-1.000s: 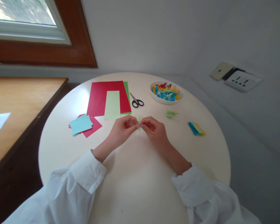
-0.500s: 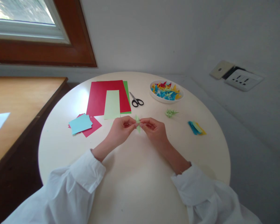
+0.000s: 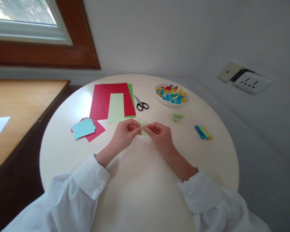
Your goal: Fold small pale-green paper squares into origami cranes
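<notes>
Between my two hands is a small piece of folded pale green paper, its narrow ends pointing up and down. My left hand pinches its left side with thumb and forefinger. From the right, my right hand pinches the other side, fingers closed. The fingertips hide the middle of the folded paper. Right of my hands, a small heap of pale green folded paper pieces lies on the table. Farther back, a white oval dish holds many folded paper pieces in blue, yellow, red and green.
Behind my left hand lie a red sheet, a pale green strip and black-handled scissors. Light blue cards overlap pink ones at left. Small blue and yellow papers sit near the right edge of the round table.
Both hands keep their pinch on the folded green paper, with only a slight shift of the fingers and of the paper's tilt. The other things have stayed in place.
</notes>
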Demonstrator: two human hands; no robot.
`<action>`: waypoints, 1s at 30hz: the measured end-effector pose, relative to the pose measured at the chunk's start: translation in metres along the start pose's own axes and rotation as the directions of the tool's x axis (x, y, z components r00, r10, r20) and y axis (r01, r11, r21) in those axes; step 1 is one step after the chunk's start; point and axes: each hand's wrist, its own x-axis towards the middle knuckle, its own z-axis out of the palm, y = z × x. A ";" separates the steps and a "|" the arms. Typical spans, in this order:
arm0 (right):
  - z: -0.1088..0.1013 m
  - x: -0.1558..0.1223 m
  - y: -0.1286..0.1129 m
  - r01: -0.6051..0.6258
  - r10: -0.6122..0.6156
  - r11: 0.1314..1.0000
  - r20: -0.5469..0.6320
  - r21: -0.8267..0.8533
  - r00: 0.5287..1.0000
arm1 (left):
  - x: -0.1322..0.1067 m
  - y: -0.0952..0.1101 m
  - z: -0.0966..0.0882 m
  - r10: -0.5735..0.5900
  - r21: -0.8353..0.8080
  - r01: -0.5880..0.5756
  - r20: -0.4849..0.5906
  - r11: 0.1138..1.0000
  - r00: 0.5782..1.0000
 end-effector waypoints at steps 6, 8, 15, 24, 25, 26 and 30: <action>0.002 -0.001 -0.001 0.001 0.000 0.999 -0.028 0.037 1.000 | 0.001 0.000 0.001 0.013 0.004 -0.013 -0.009 1.000 1.000; 0.003 -0.001 -0.001 -0.013 0.016 0.999 -0.045 0.052 0.999 | 0.001 0.001 0.001 0.010 0.002 -0.010 -0.008 1.000 1.000; 0.007 -0.001 -0.001 -0.060 0.068 0.991 -0.067 0.124 0.995 | 0.002 0.000 0.000 0.021 0.014 -0.021 0.004 1.000 1.000; 0.007 -0.002 0.001 -0.076 0.084 0.986 -0.050 0.151 0.995 | 0.001 -0.002 0.000 0.002 -0.078 0.001 0.032 0.997 1.000; 0.007 -0.002 0.001 -0.078 0.087 0.985 -0.048 0.156 0.995 | 0.001 -0.002 -0.001 0.000 -0.073 0.003 0.035 0.997 0.999; 0.007 -0.002 0.001 -0.082 0.091 0.983 -0.046 0.163 0.995 | 0.001 -0.002 -0.001 0.000 -0.065 0.003 0.039 0.998 0.999; 0.007 -0.002 0.001 -0.096 0.106 0.972 -0.034 0.214 0.994 | 0.002 -0.003 -0.001 0.012 -0.031 -0.011 0.052 0.999 0.999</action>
